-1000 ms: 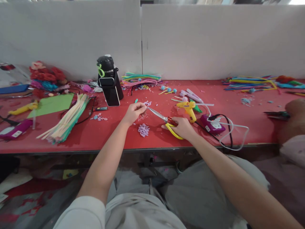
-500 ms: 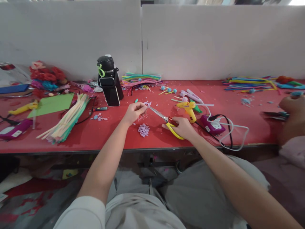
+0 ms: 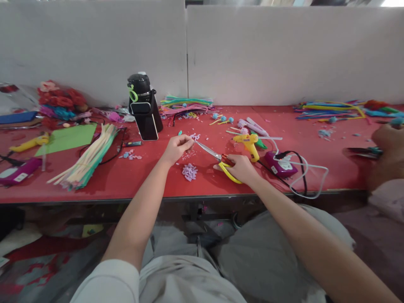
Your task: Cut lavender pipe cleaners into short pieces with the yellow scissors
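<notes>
My right hand (image 3: 240, 167) grips yellow-handled scissors (image 3: 217, 160), whose blades point left toward my left hand (image 3: 177, 147). My left hand is pinched shut on a small piece with a teal tip, too small to name, held at the blade tips above the red table (image 3: 151, 176). A little heap of lilac cut bits (image 3: 190, 171) lies on the table just below the blades. More lilac scraps (image 3: 195, 136) lie beyond my left hand.
A yellow glue gun (image 3: 249, 144) and a purple power block (image 3: 280, 165) with looped cables lie right of my right hand. A black bottle (image 3: 143, 107) stands behind left. Pipe-cleaner bundles (image 3: 90, 158) and green paper (image 3: 67, 138) lie left. Another person's hand (image 3: 386, 153) is at the right edge.
My hands and scissors have hardly moved. The other person's hand at the right edge has risen a little.
</notes>
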`<state>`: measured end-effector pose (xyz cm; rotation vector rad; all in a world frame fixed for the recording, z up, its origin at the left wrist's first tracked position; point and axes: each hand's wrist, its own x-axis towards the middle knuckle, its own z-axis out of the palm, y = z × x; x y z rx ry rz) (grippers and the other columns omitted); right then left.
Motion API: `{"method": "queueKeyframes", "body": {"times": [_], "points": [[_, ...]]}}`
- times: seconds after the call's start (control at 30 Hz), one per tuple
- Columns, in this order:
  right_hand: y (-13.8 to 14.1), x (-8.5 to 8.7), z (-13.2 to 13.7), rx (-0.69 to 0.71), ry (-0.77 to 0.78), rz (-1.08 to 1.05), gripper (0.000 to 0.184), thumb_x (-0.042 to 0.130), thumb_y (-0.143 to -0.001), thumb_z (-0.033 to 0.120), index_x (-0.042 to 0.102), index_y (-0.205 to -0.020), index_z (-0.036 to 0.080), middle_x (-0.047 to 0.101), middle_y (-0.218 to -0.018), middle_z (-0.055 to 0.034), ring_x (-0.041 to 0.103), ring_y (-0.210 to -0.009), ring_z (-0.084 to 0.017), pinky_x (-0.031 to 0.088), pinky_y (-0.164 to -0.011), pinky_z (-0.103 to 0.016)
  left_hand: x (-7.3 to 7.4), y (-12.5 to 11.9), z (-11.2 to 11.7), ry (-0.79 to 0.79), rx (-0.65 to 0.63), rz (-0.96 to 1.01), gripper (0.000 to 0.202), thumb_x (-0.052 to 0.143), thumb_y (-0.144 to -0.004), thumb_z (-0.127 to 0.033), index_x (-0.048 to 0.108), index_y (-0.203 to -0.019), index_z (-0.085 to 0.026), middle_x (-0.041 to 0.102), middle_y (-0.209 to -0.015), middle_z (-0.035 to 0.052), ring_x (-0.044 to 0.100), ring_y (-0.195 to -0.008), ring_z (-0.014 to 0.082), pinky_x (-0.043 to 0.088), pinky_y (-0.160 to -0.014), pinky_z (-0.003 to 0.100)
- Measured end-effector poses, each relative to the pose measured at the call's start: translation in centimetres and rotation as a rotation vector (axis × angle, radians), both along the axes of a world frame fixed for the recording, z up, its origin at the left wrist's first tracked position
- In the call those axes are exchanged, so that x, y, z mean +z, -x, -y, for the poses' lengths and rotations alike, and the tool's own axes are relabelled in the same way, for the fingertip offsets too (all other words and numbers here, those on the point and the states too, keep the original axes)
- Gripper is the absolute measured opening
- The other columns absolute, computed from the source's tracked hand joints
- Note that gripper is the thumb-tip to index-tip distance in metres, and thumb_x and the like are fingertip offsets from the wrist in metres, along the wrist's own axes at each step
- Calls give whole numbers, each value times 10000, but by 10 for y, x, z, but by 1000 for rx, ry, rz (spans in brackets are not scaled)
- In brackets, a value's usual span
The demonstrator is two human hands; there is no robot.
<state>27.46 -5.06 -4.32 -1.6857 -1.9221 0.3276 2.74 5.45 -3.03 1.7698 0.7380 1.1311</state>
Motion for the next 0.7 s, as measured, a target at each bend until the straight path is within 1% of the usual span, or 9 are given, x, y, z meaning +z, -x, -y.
{"method": "queueKeyframes", "body": {"times": [0.3, 0.7], "points": [[1, 2, 1, -13, 1, -13, 641, 561, -699, 813, 344, -570, 224, 413, -518, 22, 313, -511, -101, 216, -508, -278, -4, 0, -4, 54, -21, 61, 222, 705, -805, -350, 643, -702, -163, 602, -626, 1, 527, -559, 99, 422, -573, 255], [-1, 0, -2, 10, 8, -12, 634, 581, -693, 806, 391, -556, 217, 445, -515, 11, 335, -502, -107, 216, -505, -281, -2, 0, -2, 15, -9, -7, 241, 686, -813, -371, 634, -688, -173, 606, -627, 2, 540, -569, 113, 442, -591, 276]]}}
